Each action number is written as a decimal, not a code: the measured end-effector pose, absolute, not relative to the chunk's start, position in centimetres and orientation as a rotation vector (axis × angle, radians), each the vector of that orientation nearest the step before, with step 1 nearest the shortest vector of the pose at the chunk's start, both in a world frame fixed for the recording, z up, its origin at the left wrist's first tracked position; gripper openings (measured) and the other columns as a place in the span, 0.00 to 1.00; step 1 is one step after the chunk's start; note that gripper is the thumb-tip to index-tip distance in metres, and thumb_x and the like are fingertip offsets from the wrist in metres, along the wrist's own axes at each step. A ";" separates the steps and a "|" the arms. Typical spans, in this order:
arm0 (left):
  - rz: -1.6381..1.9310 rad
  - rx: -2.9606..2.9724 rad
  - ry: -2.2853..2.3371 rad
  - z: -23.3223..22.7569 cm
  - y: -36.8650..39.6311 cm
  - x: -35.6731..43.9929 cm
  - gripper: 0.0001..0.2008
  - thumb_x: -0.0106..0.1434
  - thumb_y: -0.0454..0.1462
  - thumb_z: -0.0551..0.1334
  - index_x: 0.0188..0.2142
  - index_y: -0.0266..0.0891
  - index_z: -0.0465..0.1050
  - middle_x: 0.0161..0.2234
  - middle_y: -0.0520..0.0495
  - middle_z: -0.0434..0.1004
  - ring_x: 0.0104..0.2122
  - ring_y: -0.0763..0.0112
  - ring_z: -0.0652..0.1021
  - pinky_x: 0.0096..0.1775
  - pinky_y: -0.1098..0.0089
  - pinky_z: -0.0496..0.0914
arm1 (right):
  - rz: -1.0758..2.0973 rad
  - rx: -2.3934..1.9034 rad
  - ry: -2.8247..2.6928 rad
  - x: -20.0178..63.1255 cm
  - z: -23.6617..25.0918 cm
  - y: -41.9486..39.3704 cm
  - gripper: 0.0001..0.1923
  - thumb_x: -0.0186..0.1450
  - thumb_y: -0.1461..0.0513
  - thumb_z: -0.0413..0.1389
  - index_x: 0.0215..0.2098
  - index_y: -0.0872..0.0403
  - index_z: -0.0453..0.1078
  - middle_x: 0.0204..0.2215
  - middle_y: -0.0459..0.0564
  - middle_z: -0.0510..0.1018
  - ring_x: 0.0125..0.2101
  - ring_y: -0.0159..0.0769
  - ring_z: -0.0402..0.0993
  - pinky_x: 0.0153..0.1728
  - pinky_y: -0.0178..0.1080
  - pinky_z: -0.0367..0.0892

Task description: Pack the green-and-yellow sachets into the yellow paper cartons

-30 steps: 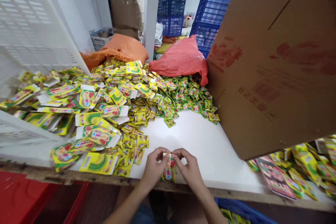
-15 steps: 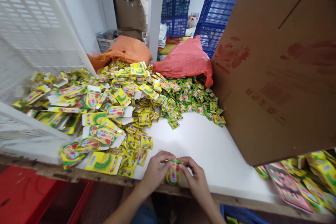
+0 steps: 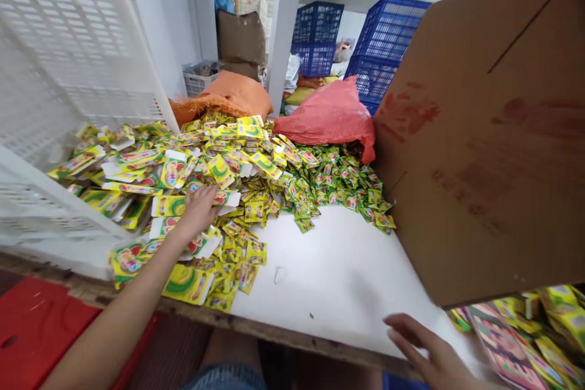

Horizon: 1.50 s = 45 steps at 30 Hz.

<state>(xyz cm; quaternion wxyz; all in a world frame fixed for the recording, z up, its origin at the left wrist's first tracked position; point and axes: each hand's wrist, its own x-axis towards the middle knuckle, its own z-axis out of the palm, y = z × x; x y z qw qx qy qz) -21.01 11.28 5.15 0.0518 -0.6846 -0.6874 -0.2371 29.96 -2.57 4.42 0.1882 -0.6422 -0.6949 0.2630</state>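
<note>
My left hand (image 3: 200, 210) reaches over the heap at left, its fingers apart and laid on a small yellow-green printed carton (image 3: 227, 198) with a white end flap. Part of that carton is hidden under the fingers. Flattened and part-folded cartons (image 3: 187, 283) of the same print lie around my left wrist. Beside them spread small yellow sachets (image 3: 254, 212). Over the table's front edge at right, my right hand (image 3: 423, 346) hangs with fingers apart and nothing in it.
Green sachets (image 3: 329, 177) spill from a red sack (image 3: 331, 116); an orange sack (image 3: 228, 94) lies left of it. A large cardboard box (image 3: 479, 195) blocks the right side. White plastic crates (image 3: 91, 42) flank the left. A pink printed card or phone (image 3: 503, 347) rests at lower right.
Both hands held a small filled carton at the front edge; it is now out of sight. My left hand moved up and left to the cartons, my right hand down and right.
</note>
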 end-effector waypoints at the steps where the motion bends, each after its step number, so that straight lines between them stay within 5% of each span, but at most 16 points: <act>1: -0.712 -2.112 -2.065 5.5 11.6 -21.0 0.26 0.57 0.38 0.57 0.55 0.39 0.58 0.49 0.38 0.66 0.52 0.50 0.63 0.53 0.48 0.51 | 0.801 -1.744 -1.958 27.9 4.4 -1.6 0.16 0.57 0.49 0.52 0.34 0.49 0.72 0.31 0.48 0.79 0.34 0.38 0.75 0.35 0.34 0.70; 5: -1.110 -1.977 -1.969 7.1 10.9 -18.1 0.26 0.51 0.46 0.63 0.48 0.39 0.64 0.43 0.41 0.66 0.47 0.52 0.66 0.49 0.54 0.60 | 0.733 -1.516 -1.888 21.9 3.2 3.6 0.14 0.62 0.53 0.48 0.33 0.53 0.69 0.29 0.50 0.76 0.30 0.36 0.73 0.33 0.36 0.68; 10: -2.032 -1.995 -1.897 5.2 6.8 -10.3 0.30 0.54 0.42 0.62 0.52 0.40 0.51 0.43 0.44 0.65 0.39 0.65 0.74 0.41 0.64 0.69 | 0.462 -1.371 -1.922 14.8 1.2 10.4 0.12 0.63 0.59 0.45 0.38 0.55 0.68 0.38 0.54 0.74 0.37 0.38 0.71 0.37 0.39 0.67; 12: -2.176 -2.002 -1.885 3.3 5.3 -7.4 0.31 0.53 0.41 0.64 0.52 0.39 0.50 0.44 0.42 0.65 0.43 0.62 0.72 0.43 0.64 0.69 | 0.410 -1.319 -1.992 11.0 1.1 12.4 0.12 0.62 0.61 0.47 0.42 0.55 0.67 0.42 0.54 0.72 0.44 0.39 0.67 0.44 0.42 0.63; 16: -2.216 -1.982 -1.908 0.0 3.7 -5.1 0.31 0.54 0.39 0.63 0.53 0.38 0.52 0.47 0.39 0.63 0.48 0.57 0.69 0.48 0.59 0.65 | 0.311 -1.202 -2.187 3.8 1.7 15.0 0.21 0.60 0.61 0.53 0.52 0.48 0.62 0.54 0.51 0.63 0.54 0.41 0.55 0.53 0.45 0.53; 21: -2.231 -1.892 -1.927 -0.8 4.2 -6.5 0.30 0.51 0.39 0.65 0.51 0.38 0.54 0.45 0.41 0.64 0.46 0.57 0.69 0.47 0.59 0.65 | 0.236 -1.155 -2.477 -0.2 1.6 15.9 0.19 0.60 0.60 0.53 0.50 0.41 0.63 0.59 0.44 0.56 0.59 0.45 0.43 0.53 0.49 0.47; 25: -2.320 -1.857 -2.009 -0.4 4.0 -7.1 0.29 0.52 0.39 0.64 0.50 0.38 0.54 0.42 0.43 0.66 0.43 0.61 0.72 0.44 0.62 0.68 | 0.228 -1.269 -2.508 2.3 1.1 14.9 0.22 0.55 0.62 0.56 0.48 0.44 0.65 0.59 0.47 0.54 0.57 0.51 0.45 0.51 0.51 0.48; 30: -2.246 -2.033 -2.049 0.3 3.7 -6.4 0.28 0.53 0.39 0.63 0.51 0.38 0.55 0.44 0.42 0.69 0.44 0.59 0.73 0.45 0.61 0.68 | 0.263 -1.442 -2.494 9.5 0.9 12.6 0.25 0.54 0.65 0.55 0.50 0.46 0.63 0.59 0.50 0.52 0.54 0.47 0.53 0.50 0.48 0.50; 38: -2.074 -2.258 -2.241 0.0 3.5 -5.9 0.33 0.52 0.42 0.63 0.55 0.39 0.54 0.45 0.42 0.73 0.45 0.59 0.74 0.46 0.61 0.69 | 0.551 -1.507 -1.946 19.6 -0.8 12.0 0.31 0.55 0.59 0.54 0.56 0.49 0.52 0.53 0.51 0.62 0.52 0.39 0.60 0.50 0.42 0.57; 45: -2.008 -2.304 -2.320 -0.1 3.7 -6.0 0.32 0.52 0.43 0.63 0.54 0.39 0.55 0.41 0.45 0.75 0.42 0.61 0.75 0.44 0.63 0.69 | 0.585 -1.544 -1.687 22.1 -1.0 12.4 0.31 0.51 0.55 0.57 0.52 0.52 0.58 0.49 0.53 0.66 0.47 0.42 0.64 0.45 0.42 0.61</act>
